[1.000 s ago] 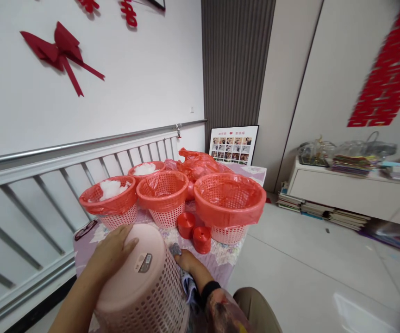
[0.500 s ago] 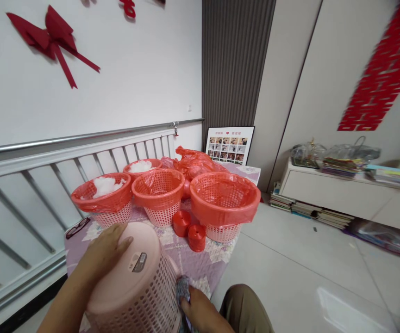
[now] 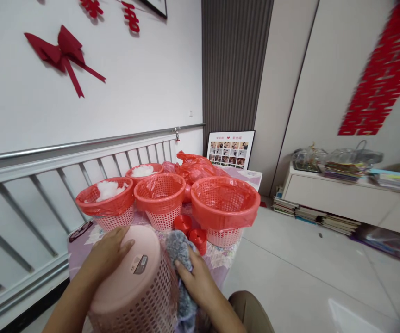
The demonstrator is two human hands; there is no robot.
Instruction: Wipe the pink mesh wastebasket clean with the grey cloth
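Observation:
A pale pink plastic wastebasket (image 3: 140, 282) with a lattice side lies tilted at the table's near end, its solid base with a small label turned up toward me. My left hand (image 3: 111, 256) lies over the base's left edge, thumb on the base, and holds it; the far fingertips are hidden. Against the basket's right side is a fluffy grey-blue cloth (image 3: 179, 249), bunched in my closed right hand (image 3: 200, 280). Two rolls of red plastic ribbon (image 3: 197, 240) stand just beyond the cloth.
Several similar baskets (image 3: 160, 217) lined with red bags stand across the table, two with white stuff inside. A bulging red bag (image 3: 200, 166) sits behind them. Eyeglasses (image 3: 81, 231) lie at the left edge, beside a white radiator (image 3: 43, 185). At right stands a low cabinet (image 3: 342, 199).
My right hand and the cloth have moved up along the basket's side, toward the ribbon rolls. My left hand stays on the base. The view has tilted slightly upward.

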